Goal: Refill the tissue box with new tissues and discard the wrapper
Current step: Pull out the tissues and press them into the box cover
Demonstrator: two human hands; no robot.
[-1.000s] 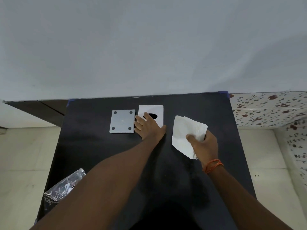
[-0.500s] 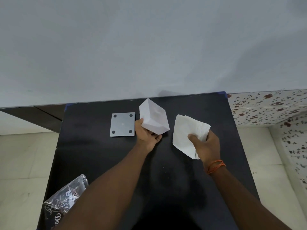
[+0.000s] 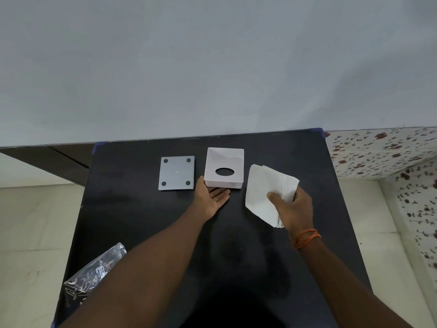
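Head view: left hand (image 3: 212,197) lying palm-up, fingers flat, steadying inverted tissue box (image 3: 224,168) mid-counter (image 3: 132,209) for loading; right hand (image 3: 292,204) pinching tissue stack (image 3: 264,190) beside it; wrapper (image 3: 94,275) waiting near-left.

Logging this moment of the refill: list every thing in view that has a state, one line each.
tissue box: turned over, open side up, empty inside, oval hole showing
grey base plate: off, flat beside the box
tissue stack: out of wrapper, gripped
wrapper: on table, not discarded
left hand: open, fingers under the box
right hand: closed on tissues
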